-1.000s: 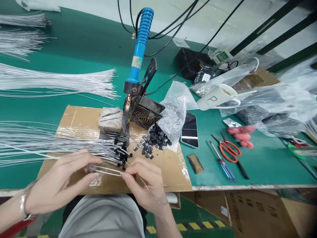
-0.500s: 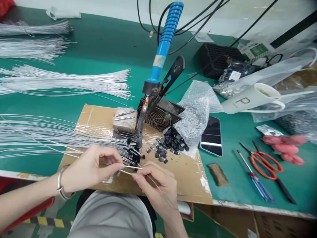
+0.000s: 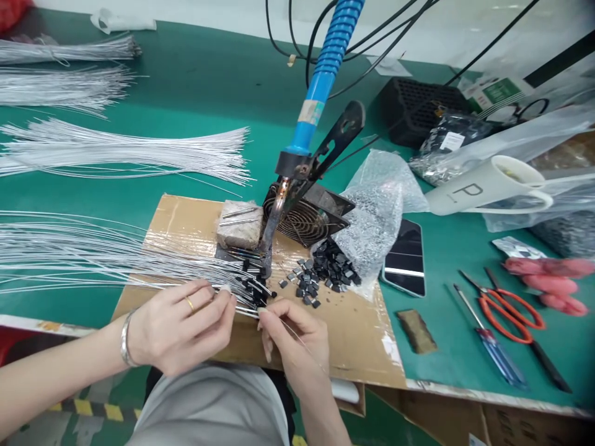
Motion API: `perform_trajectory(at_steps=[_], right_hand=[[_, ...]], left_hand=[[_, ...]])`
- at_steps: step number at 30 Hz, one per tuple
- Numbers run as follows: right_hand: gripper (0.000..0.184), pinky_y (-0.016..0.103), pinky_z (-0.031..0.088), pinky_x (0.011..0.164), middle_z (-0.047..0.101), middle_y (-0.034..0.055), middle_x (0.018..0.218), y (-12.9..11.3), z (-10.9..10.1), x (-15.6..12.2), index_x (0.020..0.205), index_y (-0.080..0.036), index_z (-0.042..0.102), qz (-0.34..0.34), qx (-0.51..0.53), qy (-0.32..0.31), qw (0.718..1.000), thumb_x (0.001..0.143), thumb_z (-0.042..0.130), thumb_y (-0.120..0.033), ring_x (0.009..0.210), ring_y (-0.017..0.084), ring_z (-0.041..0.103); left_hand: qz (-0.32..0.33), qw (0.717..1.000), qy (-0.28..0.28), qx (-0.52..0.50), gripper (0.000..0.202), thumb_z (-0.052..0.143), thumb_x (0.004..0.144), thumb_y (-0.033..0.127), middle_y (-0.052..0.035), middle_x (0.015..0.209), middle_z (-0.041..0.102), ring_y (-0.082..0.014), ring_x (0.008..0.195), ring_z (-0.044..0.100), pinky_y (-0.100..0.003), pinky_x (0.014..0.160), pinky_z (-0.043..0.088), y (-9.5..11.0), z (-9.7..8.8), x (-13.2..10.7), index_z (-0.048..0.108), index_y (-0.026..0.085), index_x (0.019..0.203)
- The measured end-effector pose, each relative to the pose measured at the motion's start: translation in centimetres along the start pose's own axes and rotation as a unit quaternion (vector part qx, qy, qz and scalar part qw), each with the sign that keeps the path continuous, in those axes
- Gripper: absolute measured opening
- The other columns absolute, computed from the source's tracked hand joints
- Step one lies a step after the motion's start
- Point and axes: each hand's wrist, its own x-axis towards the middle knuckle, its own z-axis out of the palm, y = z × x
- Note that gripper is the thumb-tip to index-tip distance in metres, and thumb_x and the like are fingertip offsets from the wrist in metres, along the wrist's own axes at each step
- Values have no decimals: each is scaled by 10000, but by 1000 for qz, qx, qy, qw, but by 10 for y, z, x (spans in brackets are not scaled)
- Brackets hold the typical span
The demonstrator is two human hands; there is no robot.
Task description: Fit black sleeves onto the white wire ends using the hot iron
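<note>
My left hand (image 3: pixel 183 325) is closed, its fingertips pinching thin silver wires (image 3: pixel 83 254) near their black-tipped ends (image 3: pixel 251 288). My right hand (image 3: pixel 292 337) is closed in a pinch on a single thin wire (image 3: pixel 295 331) that runs back over its palm. Both hands meet at the front of a brown cardboard sheet (image 3: pixel 357 334). Just behind them a blue-handled soldering iron (image 3: pixel 316 99) stands tilted in a metal stand, tip down beside a grey block (image 3: pixel 239 224). A pile of small black parts (image 3: pixel 325 269) lies to the right of the tip.
More bundles of silver wire (image 3: pixel 121 152) lie on the green table at left. A bubble-wrap bag (image 3: pixel 376 204), a phone (image 3: pixel 404 257), a white mug (image 3: pixel 483 186), red-handled scissors (image 3: pixel 509 306), a screwdriver (image 3: pixel 490 344) and pink items (image 3: pixel 548 269) sit at right. Black cables run at the back.
The view shifted so the bench sits further right. My left hand moved right toward the black-tipped wire ends and my right hand rose to meet it.
</note>
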Motion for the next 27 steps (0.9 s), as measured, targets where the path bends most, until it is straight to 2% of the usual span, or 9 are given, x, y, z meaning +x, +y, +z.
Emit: perform_trajectory(at_steps=[3,6,9,12,16,19,22,25,27], right_hand=[[328,230,391,507,569,-27,623,-3,1,1,655,-195,648,-53,-38,21,998,950,722,-317,528,98,484],[265,232,406,557,585,-26,639,-4,2,3,694,-199,661,-179,-117,25,977,958,679,-178,587,110,518],[219,227,413,543,607,-23,666,-1,3,4,766,-199,680,-257,-160,19,953,965,647,-113,580,107,536],[288,246,438,561,600,-15,646,4,2,3,733,-198,681,-224,-158,31,961,1012,618,-177,573,118,540],[507,269,503,538,637,28,705,10,-7,2,829,-195,768,-142,-46,42,988,1106,420,-438,594,153,594],[648,274,509,520,648,47,728,10,-12,1,886,-199,816,-98,2,65,993,1118,301,-517,613,166,608],[513,265,449,523,605,20,660,5,-10,0,804,-206,799,-85,-48,86,992,1096,462,-458,581,145,556],[222,266,441,554,617,-4,677,2,-5,0,802,-217,772,-122,-86,81,985,985,694,-315,594,136,556],[143,268,451,567,624,-8,693,1,-3,0,802,-224,760,-139,-89,81,983,941,740,-245,619,142,577]], left_hand=[[-99,992,22,-73,271,547,940,59,-116,1026,791,-249,923,693,-385,912,548,9,3,8,690,110,1165],[-229,955,14,-186,281,537,961,106,-131,1074,770,-260,964,683,-405,905,544,23,3,24,637,103,1224],[-283,921,-17,-266,219,442,985,100,-71,924,743,-221,806,662,-391,807,520,34,4,37,617,151,1106],[-336,881,-47,-329,215,409,1014,101,5,746,670,-171,643,561,-350,728,464,37,5,43,581,199,930],[-405,822,-54,-396,248,456,1045,194,5,673,636,-165,623,519,-291,614,417,33,9,42,616,212,857],[-453,767,-44,-453,240,527,1030,266,12,635,605,-144,570,497,-262,535,389,31,10,41,660,203,839],[-479,732,-24,-483,226,568,999,276,11,627,600,-129,533,474,-251,484,361,30,11,42,687,189,827],[-481,730,-7,-485,216,583,978,252,8,622,600,-119,525,458,-241,470,359,29,10,45,702,178,814],[-475,735,3,-484,216,588,972,241,3,626,613,-118,529,466,-236,473,377,28,9,48,715,174,811]])
